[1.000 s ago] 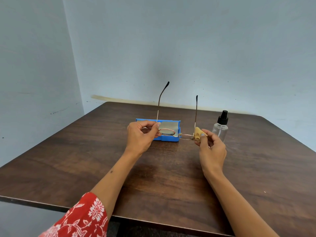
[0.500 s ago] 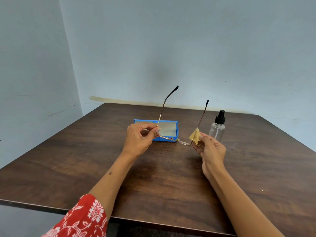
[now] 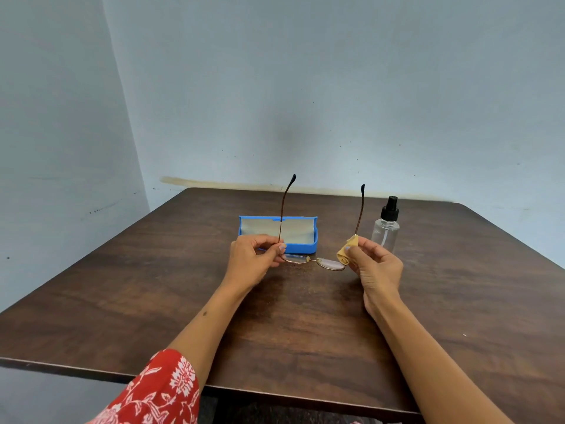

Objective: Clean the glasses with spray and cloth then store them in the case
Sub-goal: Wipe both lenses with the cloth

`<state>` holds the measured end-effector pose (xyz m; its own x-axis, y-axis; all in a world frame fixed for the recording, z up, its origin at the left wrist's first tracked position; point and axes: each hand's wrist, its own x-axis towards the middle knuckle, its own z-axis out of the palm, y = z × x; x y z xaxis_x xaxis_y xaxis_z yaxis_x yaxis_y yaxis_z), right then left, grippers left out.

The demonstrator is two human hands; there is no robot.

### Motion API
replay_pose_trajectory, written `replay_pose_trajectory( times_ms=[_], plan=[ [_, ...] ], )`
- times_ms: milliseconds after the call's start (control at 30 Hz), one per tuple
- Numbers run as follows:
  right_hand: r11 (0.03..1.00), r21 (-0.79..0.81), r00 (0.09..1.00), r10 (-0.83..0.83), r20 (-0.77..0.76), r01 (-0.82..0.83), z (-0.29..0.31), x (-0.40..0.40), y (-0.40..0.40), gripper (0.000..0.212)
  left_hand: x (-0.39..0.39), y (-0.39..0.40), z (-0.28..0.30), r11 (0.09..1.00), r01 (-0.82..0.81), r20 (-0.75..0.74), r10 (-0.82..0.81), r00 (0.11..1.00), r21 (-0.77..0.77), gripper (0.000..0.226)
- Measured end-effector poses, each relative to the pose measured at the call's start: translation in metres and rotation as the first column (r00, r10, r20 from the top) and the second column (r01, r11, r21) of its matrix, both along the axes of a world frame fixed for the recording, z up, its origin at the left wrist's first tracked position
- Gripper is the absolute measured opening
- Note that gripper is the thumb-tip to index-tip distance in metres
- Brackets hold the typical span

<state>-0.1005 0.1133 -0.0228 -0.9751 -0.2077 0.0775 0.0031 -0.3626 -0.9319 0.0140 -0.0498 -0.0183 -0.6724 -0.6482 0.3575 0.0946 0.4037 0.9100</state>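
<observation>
She has the glasses (image 3: pixel 313 262) up off the table (image 3: pixel 153 286), lenses down, both temples pointing straight up. Her left hand (image 3: pixel 252 263) pinches the frame at its left hinge; her right hand (image 3: pixel 377 269) pinches the small yellow cloth (image 3: pixel 345 251) against the right hinge, the right lens just inside those fingertips. The frame's long axis runs hand to hand. Whether the cloth wraps the temple I can't quite tell. The open blue case (image 3: pixel 286 235) sits just beyond her left fingers, the nearer hand; the spray bottle (image 3: pixel 385 229) stands past her right.
</observation>
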Motion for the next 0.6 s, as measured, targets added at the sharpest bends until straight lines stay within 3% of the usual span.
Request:
replay_pose_trajectory(
  times_ms=[200,367,600],
  plan=[
    [0.989,0.128,0.994,-0.068,-0.086,0.078,0.0,0.003,-0.002,0.024,0.0,0.013,-0.004,0.994,-0.1,0.014,0.1,0.995,0.052,0.017],
    [0.973,0.189,0.981,-0.102,-0.164,0.133,0.001,0.006,-0.002,0.021,0.003,0.02,-0.01,0.982,-0.17,0.069,0.176,0.982,-0.08,0.011],
    [0.944,0.148,0.926,-0.243,-0.29,0.294,0.007,0.006,0.0,0.023,0.004,0.023,-0.012,0.962,-0.115,0.096,0.142,0.985,-0.247,0.004]
  ],
)
